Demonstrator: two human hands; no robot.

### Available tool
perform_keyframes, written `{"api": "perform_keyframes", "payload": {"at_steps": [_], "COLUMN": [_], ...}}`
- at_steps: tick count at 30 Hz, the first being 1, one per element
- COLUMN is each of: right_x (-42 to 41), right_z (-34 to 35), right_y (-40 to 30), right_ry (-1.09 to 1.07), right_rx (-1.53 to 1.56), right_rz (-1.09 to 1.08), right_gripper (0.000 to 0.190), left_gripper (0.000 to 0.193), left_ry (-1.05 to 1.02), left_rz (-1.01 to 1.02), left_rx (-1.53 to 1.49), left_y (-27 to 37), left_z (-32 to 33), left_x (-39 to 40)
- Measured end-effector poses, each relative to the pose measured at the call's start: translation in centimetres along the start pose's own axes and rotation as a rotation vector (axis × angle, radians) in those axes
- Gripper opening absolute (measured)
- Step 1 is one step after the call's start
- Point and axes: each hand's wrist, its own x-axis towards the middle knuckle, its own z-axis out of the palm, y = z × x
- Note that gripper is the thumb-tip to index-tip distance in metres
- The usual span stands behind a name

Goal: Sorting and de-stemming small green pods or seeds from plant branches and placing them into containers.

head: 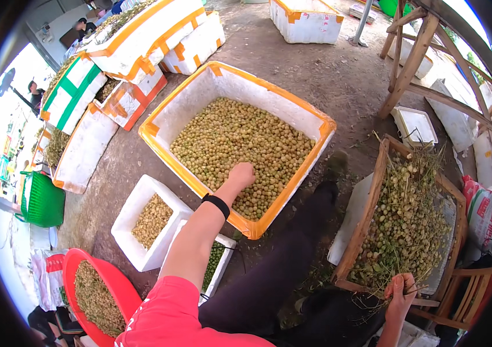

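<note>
My left hand [241, 174], with a black band on its wrist, reaches over a large white foam box [267, 89] edged in orange tape. Its fingers are curled, and whatever may be inside them is hidden. Beneath it the box holds a broad heap of small round tan and greenish fruits [246, 134]. At the lower right, my right hand [401, 287] pinches thin dry stems [369, 299]. It is at the near edge of a wood-framed tray [371, 208], where fruits still on their stalks [402, 230] lie piled with leaves.
Left of my arm stand a small white foam box [129, 236] of tan fruits, a box of green fruits [214, 260] and a red basin [120, 282]. Stacked foam boxes [85, 149] and a green basket [43, 199] lie farther left. A timber frame [415, 60] rises at right.
</note>
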Motion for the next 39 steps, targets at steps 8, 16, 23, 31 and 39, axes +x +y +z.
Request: {"api": "perform_keyframes", "payload": {"at_steps": [8,16,23,31,39], "right_x": [0.1,0.2,0.4,0.5,-0.8], "right_z": [0.2,1.0,-1.5,-4.7,-3.8], "right_y": [0.5,-0.1,0.4,-2.2,-3.9], "right_ry": [0.074,0.104,0.199,0.0,0.295], "right_rx": [-0.084,-0.049,-0.565,-0.922,-0.595], "right_rz": [-0.035,0.026,-0.079,-0.542,-0.077], "right_gripper": [0.024,0.022,0.031,0.028,0.027], "left_gripper": [0.014,0.012,0.013,0.024,0.022], "left_ry": [-0.095,-0.2,-0.304,-0.274,-0.116], "left_rz": [-0.034,-0.289,-0.07,-0.317,-0.376], "left_rx": [0.041,-1.127,-1.865,-1.16,-0.793], "left_y": [1.8,0.2,-3.1,-11.9,-9.6], "left_z": [0.6,-3.6,-8.4,-5.1,-4.5], "left_x": [0.8,-1.0,-9.4,-20.3,-19.8]}}
